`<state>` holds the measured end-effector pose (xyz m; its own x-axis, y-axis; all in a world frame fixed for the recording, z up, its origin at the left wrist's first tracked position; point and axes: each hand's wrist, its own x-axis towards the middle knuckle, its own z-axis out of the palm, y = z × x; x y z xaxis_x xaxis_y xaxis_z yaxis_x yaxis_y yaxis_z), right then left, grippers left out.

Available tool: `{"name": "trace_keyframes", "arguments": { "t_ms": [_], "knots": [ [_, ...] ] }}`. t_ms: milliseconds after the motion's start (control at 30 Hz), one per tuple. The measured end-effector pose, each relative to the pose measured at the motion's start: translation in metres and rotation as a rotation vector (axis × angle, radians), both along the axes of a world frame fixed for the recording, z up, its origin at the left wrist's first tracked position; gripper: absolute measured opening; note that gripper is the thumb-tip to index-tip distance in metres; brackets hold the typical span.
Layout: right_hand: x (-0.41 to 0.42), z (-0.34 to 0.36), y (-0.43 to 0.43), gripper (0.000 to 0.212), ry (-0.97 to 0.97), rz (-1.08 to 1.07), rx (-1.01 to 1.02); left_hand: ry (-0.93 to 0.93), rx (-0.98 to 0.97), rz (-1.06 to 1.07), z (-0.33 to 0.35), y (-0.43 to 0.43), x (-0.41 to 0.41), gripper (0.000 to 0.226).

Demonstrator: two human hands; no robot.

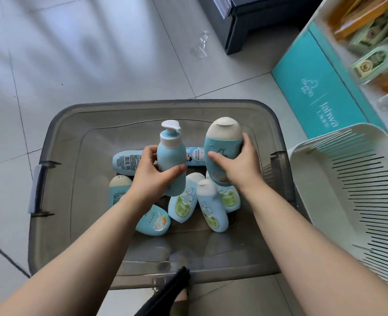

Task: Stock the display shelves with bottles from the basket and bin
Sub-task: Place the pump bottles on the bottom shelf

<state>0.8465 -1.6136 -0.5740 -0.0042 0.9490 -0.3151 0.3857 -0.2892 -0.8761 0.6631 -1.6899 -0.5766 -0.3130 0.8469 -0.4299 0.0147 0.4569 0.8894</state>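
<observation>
A smoky grey plastic bin (58, 169) stands on the floor below me, holding several light-blue bottles with cream caps (208, 207). My left hand (154, 176) grips a blue pump bottle (171, 156) upright above the pile. My right hand (236, 165) holds a rounded blue bottle with a cream flip cap (222, 147), cap upward. Both bottles are lifted clear of the ones lying in the bin. A white slotted basket (352, 197) stands to the right of the bin. The display shelf (375, 49) with blurred orange and green products is at the top right.
A teal panel with white lettering (318, 87) forms the base of the shelf unit at right. A dark cabinet base (252, 23) stands at the top. A crumpled clear wrapper (200, 44) lies on the tiled floor. A black cable (4, 254) runs at lower left.
</observation>
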Motion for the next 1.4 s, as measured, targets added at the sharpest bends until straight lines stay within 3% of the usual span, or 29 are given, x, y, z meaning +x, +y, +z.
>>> {"name": "trace_keyframes", "arguments": {
  "t_ms": [100, 267, 500, 667, 800, 933, 1067, 1167, 1400],
  "knots": [
    [0.016, 0.048, -0.004, 0.037, 0.223, -0.039, 0.020, -0.034, 0.065, -0.106, 0.036, 0.008, 0.009, 0.062],
    [0.056, 0.138, -0.026, 0.035, 0.393, -0.101, 0.124, -0.142, 0.167, -0.286, 0.113, 0.018, 0.040, 0.057],
    [0.136, 0.255, -0.089, 0.049, 0.422, -0.201, 0.303, -0.241, 0.252, -0.611, 0.228, 0.007, 0.104, 0.062],
    [0.193, 0.309, -0.145, 0.048, 0.385, -0.292, 0.421, -0.265, 0.297, -0.729, 0.298, -0.016, 0.167, 0.092],
    [0.245, 0.333, -0.191, 0.043, 0.342, -0.365, 0.479, -0.216, 0.375, -0.717, 0.331, -0.036, 0.234, 0.070],
    [0.298, 0.339, -0.235, 0.041, 0.305, -0.454, 0.494, -0.232, 0.408, -0.783, 0.341, -0.064, 0.303, 0.055],
    [0.348, 0.337, -0.281, 0.044, 0.256, -0.576, 0.487, -0.190, 0.379, -0.910, 0.333, -0.088, 0.367, 0.076],
    [0.381, 0.332, -0.313, 0.044, 0.249, -0.636, 0.473, -0.132, 0.364, -0.952, 0.324, -0.104, 0.411, 0.054],
    [0.467, 0.294, -0.359, 0.046, 0.158, -0.752, 0.368, 0.088, 0.360, -0.986, 0.279, -0.117, 0.506, 0.052]
  ]
}}
